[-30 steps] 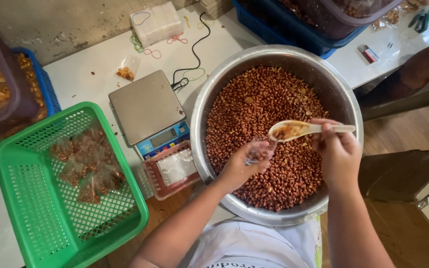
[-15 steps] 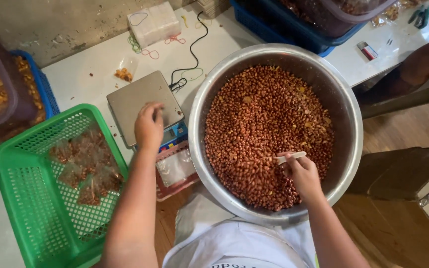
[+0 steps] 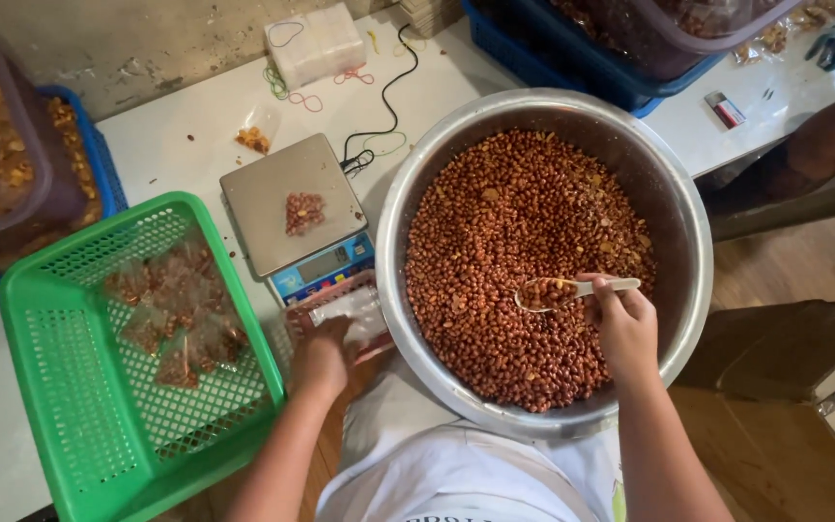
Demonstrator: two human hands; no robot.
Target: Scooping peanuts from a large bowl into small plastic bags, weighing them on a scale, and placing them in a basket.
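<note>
White tabletop, crowded with baskets, a scale and one big bowl of peanuts.

My right hand (image 3: 625, 324) is closed around a plastic spoon (image 3: 572, 290), loaded with nuts, over the steel bowl (image 3: 688, 242). My left hand (image 3: 321, 356), at 9 o'clock from the bowl, rests on the clear bags in the small pink tray (image 3: 335, 290); if its fingers pinch one, I cannot tell. A small bag of peanuts (image 3: 303, 213) lies on the scale (image 3: 263, 193). I think the spoon could tip and spill nuts, or two bags could lift together.

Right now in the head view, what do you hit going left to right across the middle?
Green basket → left hand → steel bowl of peanuts → right hand holding the white spoon.
</note>
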